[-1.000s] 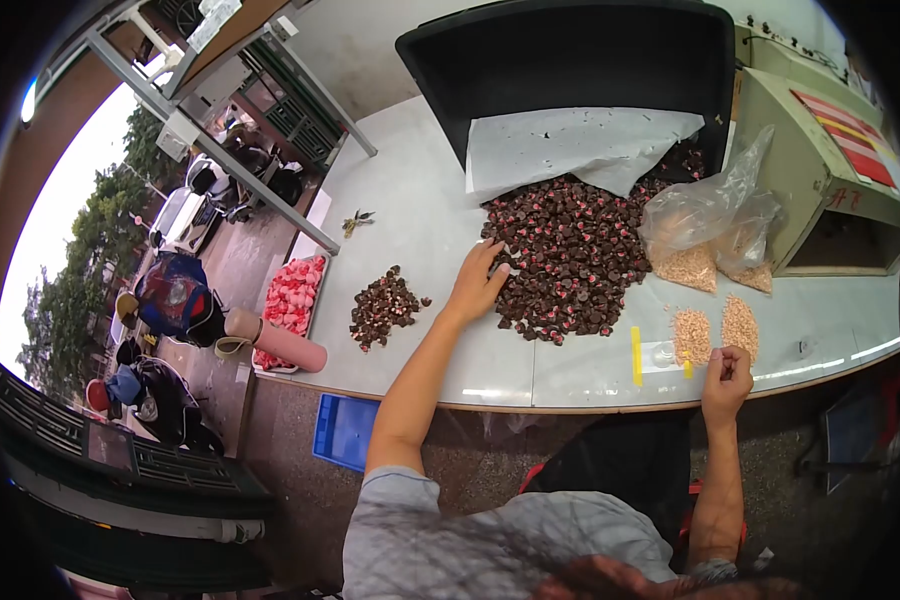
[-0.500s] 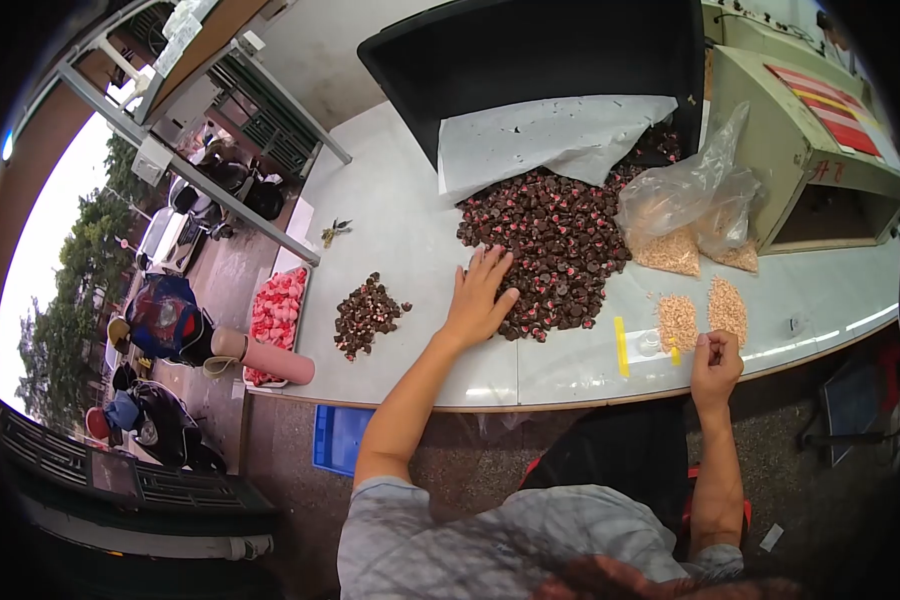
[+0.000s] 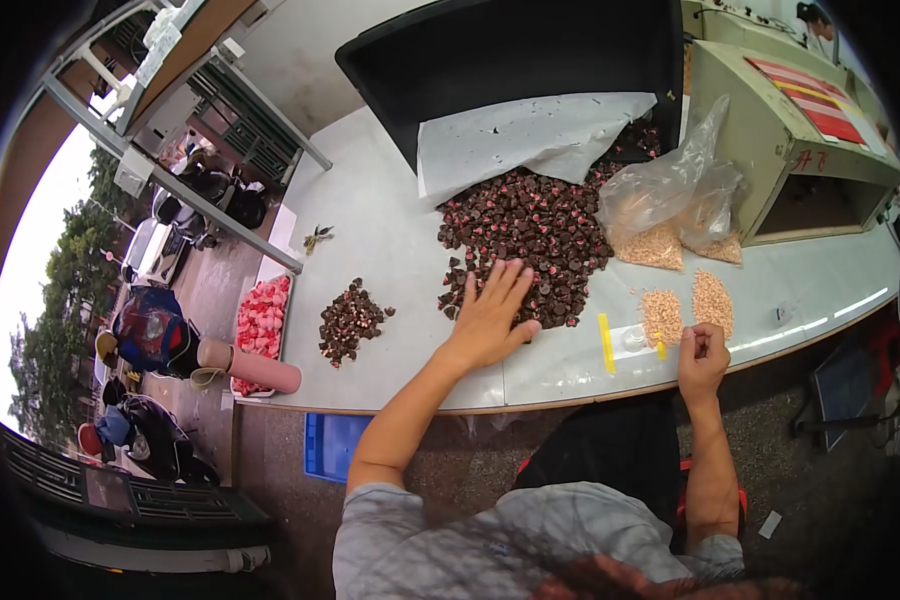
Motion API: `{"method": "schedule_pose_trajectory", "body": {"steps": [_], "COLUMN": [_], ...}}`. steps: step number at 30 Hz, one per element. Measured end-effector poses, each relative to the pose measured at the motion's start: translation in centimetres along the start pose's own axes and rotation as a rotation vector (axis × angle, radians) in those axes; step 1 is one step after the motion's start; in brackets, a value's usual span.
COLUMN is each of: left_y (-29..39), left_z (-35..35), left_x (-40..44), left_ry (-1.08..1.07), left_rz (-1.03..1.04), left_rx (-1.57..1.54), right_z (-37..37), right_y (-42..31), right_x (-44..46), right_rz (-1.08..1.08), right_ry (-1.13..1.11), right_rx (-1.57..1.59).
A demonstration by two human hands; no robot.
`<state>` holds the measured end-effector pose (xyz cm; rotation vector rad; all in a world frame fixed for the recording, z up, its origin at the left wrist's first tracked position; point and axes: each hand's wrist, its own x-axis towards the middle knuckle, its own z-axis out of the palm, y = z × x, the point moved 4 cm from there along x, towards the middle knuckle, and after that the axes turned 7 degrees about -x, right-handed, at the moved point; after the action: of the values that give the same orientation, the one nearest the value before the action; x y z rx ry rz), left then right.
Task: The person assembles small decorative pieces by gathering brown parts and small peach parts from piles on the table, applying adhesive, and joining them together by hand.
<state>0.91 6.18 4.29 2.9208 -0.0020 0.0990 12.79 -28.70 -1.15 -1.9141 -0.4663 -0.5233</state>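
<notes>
My left hand (image 3: 492, 318) lies on the near-left edge of a large pile of small dark brown pieces with pink bits (image 3: 538, 228). Its fingers are stretched and spread over the pieces. My right hand (image 3: 705, 362) is closed in a pinch at the near side of two small heaps of tiny beige pieces, a left heap (image 3: 662, 318) and a right heap (image 3: 712, 305). Whatever sits between its fingertips is too small to make out. A smaller heap of dark pieces (image 3: 350, 322) lies to the left of my left hand.
A black bin (image 3: 510, 60) lies tipped behind the pile, with a white sheet (image 3: 530, 140) at its mouth. Clear bags of beige pieces (image 3: 650, 245) stand beside a green metal box (image 3: 780, 130). At left are a tray of pink-red pieces (image 3: 262, 318) and a pink bottle (image 3: 265, 370).
My left hand has slid right and toward me along the pile's edge, leaving some dark pieces left of its fingers. My right hand stays pinched by the beige heaps. The whole view has shifted slightly.
</notes>
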Motion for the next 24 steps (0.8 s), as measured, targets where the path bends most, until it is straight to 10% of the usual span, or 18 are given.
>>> {"method": "schedule_pose_trajectory", "body": {"steps": [24], "left_y": [7.1], "left_z": [1.7], "left_x": [2.3], "left_ry": [0.266], "left_rz": [0.355], "left_rx": [-0.091], "right_z": [-0.2], "right_y": [-0.2], "right_x": [0.1], "right_rz": [-0.007], "right_ry": [0.011], "right_rx": [0.011]}}
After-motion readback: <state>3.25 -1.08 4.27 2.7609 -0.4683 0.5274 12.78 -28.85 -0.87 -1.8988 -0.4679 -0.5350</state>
